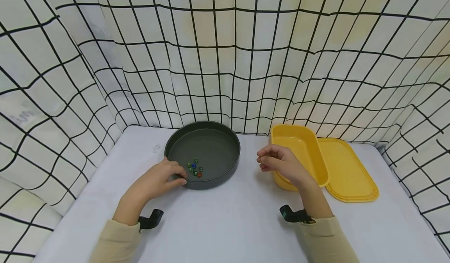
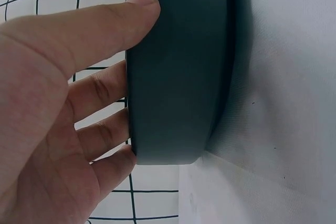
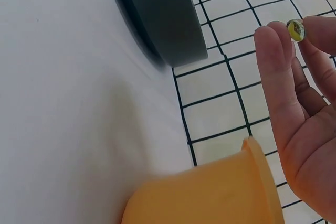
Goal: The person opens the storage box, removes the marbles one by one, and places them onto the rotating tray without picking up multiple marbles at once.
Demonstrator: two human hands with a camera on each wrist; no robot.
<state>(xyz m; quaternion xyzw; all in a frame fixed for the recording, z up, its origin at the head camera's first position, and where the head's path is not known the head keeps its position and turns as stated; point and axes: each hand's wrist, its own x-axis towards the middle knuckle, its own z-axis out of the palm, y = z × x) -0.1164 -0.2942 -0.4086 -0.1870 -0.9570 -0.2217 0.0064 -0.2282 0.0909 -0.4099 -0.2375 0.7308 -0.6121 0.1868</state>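
Right hand, yellow marble pinched at fingertips.

Yellowish marble — seemingly glass — pinched at fingertips, above table

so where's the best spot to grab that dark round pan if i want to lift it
Probably the upright side wall of the dark round pan, pinched over the rim from the near left, where the left hand already has its thumb outside and fingers at the rim. The wall is low and straight, and the marbles sit close by, so keep it level.
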